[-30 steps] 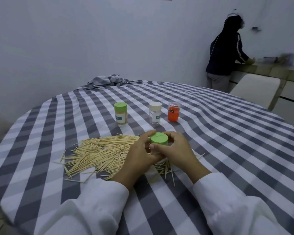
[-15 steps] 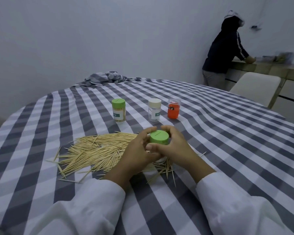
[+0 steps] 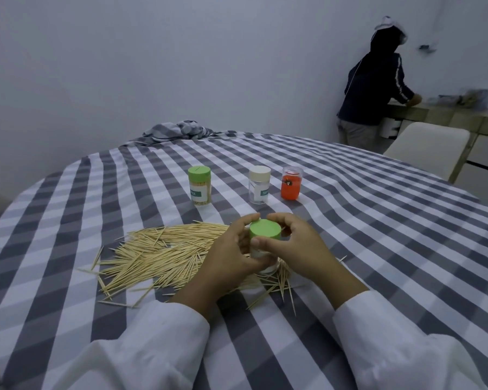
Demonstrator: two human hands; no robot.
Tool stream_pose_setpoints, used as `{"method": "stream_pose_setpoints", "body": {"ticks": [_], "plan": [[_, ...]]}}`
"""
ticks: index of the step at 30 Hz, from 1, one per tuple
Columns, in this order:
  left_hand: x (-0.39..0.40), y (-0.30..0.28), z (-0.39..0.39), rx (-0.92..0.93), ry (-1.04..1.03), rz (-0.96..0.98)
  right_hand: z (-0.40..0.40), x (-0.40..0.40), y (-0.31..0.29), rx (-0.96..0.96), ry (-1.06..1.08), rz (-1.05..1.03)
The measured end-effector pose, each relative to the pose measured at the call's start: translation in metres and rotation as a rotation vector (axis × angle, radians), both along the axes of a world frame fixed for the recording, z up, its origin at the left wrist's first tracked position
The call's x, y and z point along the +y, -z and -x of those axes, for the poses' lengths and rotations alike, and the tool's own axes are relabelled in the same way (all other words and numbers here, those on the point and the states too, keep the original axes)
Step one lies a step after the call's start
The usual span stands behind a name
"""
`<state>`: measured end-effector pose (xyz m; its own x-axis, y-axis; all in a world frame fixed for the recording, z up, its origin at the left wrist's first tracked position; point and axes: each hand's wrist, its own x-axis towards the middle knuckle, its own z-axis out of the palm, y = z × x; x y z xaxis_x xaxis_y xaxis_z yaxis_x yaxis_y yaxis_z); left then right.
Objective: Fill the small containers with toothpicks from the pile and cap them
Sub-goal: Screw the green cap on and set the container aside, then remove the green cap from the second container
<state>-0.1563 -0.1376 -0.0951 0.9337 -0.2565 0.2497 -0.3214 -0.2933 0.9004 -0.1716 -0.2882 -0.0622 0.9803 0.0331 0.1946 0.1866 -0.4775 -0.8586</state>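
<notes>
Head view, the only one. Both hands work one jar (image 3: 261, 253) at the near edge of the pile (image 3: 166, 249). Left hand (image 3: 231, 257) wraps the jar body, fingers curled round it. Right hand (image 3: 296, 243) curls over the green cap (image 3: 264, 229), thumb on its near side, fingertips round the back. Cap sits flat on top; looks like it's being seated or twisted, can't tell if it's fully on. Jar contents hidden by the hands.

Progress, my read: roughly mid-task.
- Green-capped jar (image 3: 199, 187) behind the pile: capped, packed with toothpicks. Done.
- White-capped jar (image 3: 259, 185): capped, looks clear inside. Likely unfilled, not certain.
- Orange jar (image 3: 291, 183): contents unreadable, lid state unclear.
- Held jar: capping in progress.

The pile is big, spread across the checked cloth (image 3: 378, 235), loose strays near the sleeves. Plenty left to load.

Another person (image 3: 375, 83) stands at the far counter, not involved. Chair (image 3: 426, 147) beside the table.
</notes>
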Motion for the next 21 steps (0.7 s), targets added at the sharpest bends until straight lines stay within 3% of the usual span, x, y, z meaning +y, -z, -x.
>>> {"method": "stream_pose_setpoints", "body": {"ticks": [3, 7, 14, 21], "plan": [[0.000, 0.000, 0.001, 0.018, 0.002, 0.006, 0.002, -0.001, -0.002, 0.033, -0.073, -0.053], [0.000, -0.001, 0.003, -0.001, -0.002, -0.018, 0.002, 0.003, 0.000, -0.039, 0.003, 0.052], [-0.001, -0.001, 0.001, 0.041, 0.016, 0.029, 0.001, -0.007, -0.004, -0.062, -0.084, -0.188], [-0.001, -0.003, 0.002, 0.051, 0.011, -0.017, -0.005, -0.045, -0.009, 0.034, 0.116, -0.151]]}}
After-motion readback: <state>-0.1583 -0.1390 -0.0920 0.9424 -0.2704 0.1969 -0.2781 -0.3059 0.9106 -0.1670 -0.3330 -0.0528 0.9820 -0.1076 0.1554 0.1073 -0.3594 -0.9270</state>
